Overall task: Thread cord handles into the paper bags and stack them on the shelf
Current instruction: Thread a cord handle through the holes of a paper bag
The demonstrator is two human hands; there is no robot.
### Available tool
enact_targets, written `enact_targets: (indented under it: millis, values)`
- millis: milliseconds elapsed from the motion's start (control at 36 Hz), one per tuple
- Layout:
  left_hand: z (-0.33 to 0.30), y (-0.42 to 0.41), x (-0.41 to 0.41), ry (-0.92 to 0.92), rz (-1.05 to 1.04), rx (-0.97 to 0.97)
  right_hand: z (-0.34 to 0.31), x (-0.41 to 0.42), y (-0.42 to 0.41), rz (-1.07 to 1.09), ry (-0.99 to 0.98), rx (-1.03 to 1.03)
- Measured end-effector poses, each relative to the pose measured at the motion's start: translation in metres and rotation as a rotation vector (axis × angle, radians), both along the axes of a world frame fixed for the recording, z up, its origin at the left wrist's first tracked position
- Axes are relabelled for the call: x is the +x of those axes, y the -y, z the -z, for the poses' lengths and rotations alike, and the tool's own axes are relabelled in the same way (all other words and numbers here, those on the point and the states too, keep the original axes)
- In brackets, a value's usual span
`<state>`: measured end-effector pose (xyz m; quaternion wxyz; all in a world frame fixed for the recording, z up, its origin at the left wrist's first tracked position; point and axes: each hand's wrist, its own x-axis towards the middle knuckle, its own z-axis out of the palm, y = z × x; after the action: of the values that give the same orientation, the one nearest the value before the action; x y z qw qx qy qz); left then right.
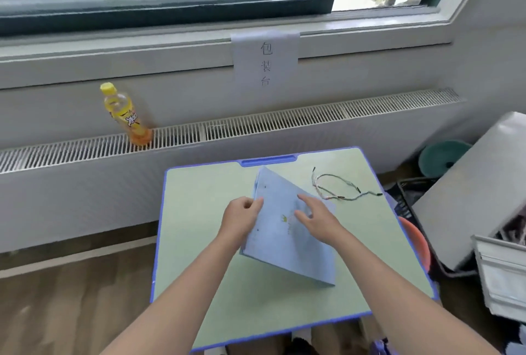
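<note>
A flat, light blue paper bag [284, 243] lies on the green desk [205, 226] with a blue rim, its left edge lifted. My left hand [242, 218] pinches that left edge near the top. On the bag's printed face rests my right hand [316, 218] with fingers stretched out. Small punched holes show near the bag's top and left side. Two twisted cord handles [338, 186] with dark tips lie loose on the desk, to the right of the bag and apart from it.
A yellow drink bottle [125, 115] stands on the radiator grille [256, 124] at the back left. A paper sign [266, 64] hangs under the window sill. Right of the desk are a dark basket [410, 198], an orange bowl [415, 240], a teal object [441, 158] and grey boxes [484, 183].
</note>
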<state>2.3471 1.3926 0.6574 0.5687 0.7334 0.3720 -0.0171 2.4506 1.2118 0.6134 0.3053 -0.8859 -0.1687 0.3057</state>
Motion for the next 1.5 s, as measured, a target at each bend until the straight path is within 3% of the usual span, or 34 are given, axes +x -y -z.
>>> enact_targets:
  millis: [111, 194, 306, 472, 667, 833, 944, 1139, 1278, 1500]
  values:
    - [0.017, 0.005, 0.008, -0.149, 0.015, 0.343, 0.013, 0.022, -0.004, -0.088, -0.016, 0.013]
    - [0.021, 0.012, 0.012, -0.215, -0.004, 0.488, 0.020, 0.036, -0.006, -0.141, -0.042, -0.001]
    - [0.026, 0.016, 0.013, -0.251, -0.088, 0.383, 0.037, 0.051, -0.005, -0.069, -0.057, 0.034]
    - [0.042, 0.012, 0.005, -0.223, -0.243, 0.183, 0.047, 0.085, -0.010, 0.074, 0.075, 0.059]
    - [0.054, 0.010, -0.003, -0.234, -0.269, 0.061, 0.063, 0.118, -0.025, 0.089, 0.206, -0.102]
    - [0.057, 0.004, -0.011, -0.249, -0.295, 0.028, 0.067, 0.133, -0.044, 0.239, 0.234, -0.222]
    - [0.051, -0.001, -0.013, -0.241, -0.286, 0.015, 0.067, 0.134, -0.048, 0.169, 0.258, -0.301]
    - [0.026, -0.012, -0.016, -0.195, -0.202, -0.045, 0.023, 0.099, -0.048, 0.022, 0.208, 0.013]
    - [0.008, -0.015, -0.015, -0.125, -0.131, -0.051, -0.016, 0.052, -0.051, 0.011, 0.278, 0.203]
    - [-0.002, -0.020, -0.016, -0.006, -0.078, 0.010, -0.063, -0.018, -0.056, 0.080, 0.167, 0.297]
